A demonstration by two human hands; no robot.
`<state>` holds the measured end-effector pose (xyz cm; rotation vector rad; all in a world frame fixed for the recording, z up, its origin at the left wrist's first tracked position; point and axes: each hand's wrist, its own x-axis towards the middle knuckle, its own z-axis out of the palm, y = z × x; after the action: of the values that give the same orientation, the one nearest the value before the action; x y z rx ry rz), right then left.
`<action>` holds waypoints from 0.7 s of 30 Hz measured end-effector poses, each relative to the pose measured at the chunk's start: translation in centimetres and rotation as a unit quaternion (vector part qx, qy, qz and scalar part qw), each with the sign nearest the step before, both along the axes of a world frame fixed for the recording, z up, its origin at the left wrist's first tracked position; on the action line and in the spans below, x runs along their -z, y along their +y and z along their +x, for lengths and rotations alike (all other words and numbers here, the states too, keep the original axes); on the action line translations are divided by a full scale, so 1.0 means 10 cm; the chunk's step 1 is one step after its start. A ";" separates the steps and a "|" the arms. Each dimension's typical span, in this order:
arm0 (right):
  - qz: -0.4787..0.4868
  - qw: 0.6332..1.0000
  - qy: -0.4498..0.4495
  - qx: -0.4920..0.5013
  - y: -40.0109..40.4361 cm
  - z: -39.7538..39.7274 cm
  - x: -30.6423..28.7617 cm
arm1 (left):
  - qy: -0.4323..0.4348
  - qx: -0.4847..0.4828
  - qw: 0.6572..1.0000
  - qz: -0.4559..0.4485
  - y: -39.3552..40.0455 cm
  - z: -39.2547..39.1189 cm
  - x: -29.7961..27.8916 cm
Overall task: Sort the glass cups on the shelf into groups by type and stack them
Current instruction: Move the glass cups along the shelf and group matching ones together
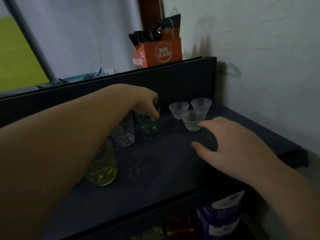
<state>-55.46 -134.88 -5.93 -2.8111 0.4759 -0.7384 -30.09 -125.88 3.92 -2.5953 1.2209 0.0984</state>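
Observation:
On the dark shelf (pixel 155 163), my left hand (pixel 147 103) reaches over from the left and grips the rim of a green glass tumbler (pixel 149 124) from above. A clear cut-glass tumbler (pixel 124 134) and a yellow-green tumbler (pixel 103 168) stand in front of it, partly hidden by my forearm. At the back right, three small clear ribbed cups sit close together: one at the left (pixel 178 109), one at the back (pixel 201 104), one at the front (pixel 193 121). My right hand (pixel 230 141) hovers with spread fingers, fingertips touching the front cup.
A raised dark ledge (pixel 121 84) runs behind the shelf and carries an orange box of sachets (pixel 159 52) and a blue dish (pixel 78 79). The wall (pixel 259 66) closes off the right side. Purple-and-white cartons (pixel 223 215) stand on the level below.

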 end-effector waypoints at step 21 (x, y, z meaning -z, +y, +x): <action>0.003 0.996 -0.024 -0.080 0.22 0.23 -0.14 | -0.099 -0.026 0.968 -0.229 1.33 -0.72 -0.16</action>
<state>-53.14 -132.64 -4.49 -2.7788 0.2395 -0.7677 -37.33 -112.58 5.52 -2.9292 1.2152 -0.4772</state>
